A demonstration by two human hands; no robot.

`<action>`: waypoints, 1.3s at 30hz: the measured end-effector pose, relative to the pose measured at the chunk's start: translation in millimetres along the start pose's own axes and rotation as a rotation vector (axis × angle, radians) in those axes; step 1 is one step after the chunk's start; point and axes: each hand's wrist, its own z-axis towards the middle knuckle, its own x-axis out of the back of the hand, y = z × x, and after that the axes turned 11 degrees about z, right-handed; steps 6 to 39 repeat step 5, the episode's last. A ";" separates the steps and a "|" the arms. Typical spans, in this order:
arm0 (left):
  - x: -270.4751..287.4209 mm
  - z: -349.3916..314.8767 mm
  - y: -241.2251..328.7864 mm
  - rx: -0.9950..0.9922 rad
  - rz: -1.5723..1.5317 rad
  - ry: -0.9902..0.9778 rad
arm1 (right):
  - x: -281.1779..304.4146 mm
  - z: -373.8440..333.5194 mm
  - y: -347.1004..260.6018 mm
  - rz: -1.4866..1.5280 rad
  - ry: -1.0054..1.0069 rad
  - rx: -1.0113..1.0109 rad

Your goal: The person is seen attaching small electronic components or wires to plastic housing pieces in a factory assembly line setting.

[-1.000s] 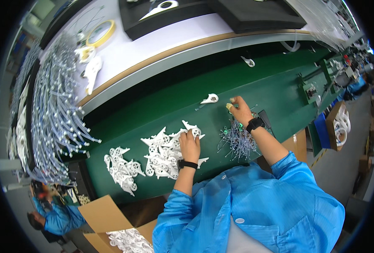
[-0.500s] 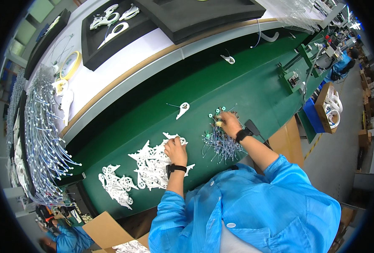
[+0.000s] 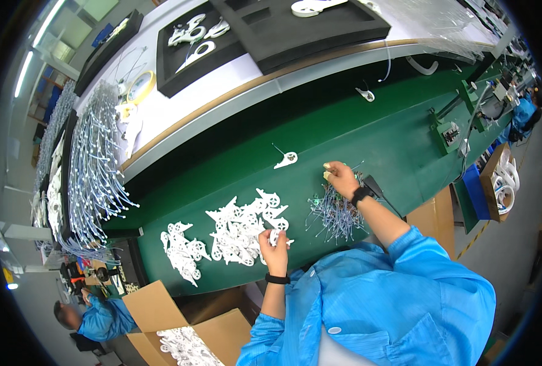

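In my left hand (image 3: 275,257), thumb and fingers close on a small white plastic part (image 3: 274,238) at the near right side of a pile of similar white parts (image 3: 237,235). Right of it, my right hand (image 3: 343,182) is over the far edge of a heap of thin blue-grey wires (image 3: 335,215) with small connector ends. Yellow covers sit on its thumb and index tips, which stand apart with nothing visible between them. Beyond both hands, a single white part with a wire attached (image 3: 288,159) lies on the green bench (image 3: 240,177).
A smaller group of white parts (image 3: 184,251) lies to the left. Below, an open cardboard box (image 3: 155,305) holds more. Wire bundles (image 3: 97,165) hang from the raised shelf, which carries black foam trays (image 3: 314,36) and a tape roll (image 3: 141,87). Green fixtures (image 3: 448,131) stand right.
My left hand has moved off the pile toward me with a white part. My right hand has risen from among the wires to their far edge. The whole view has shifted.
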 end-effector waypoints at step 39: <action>-8.8 -3.8 2.7 0.131 -0.101 -0.149 | 54.8 -40.7 -41.7 0.440 0.058 0.039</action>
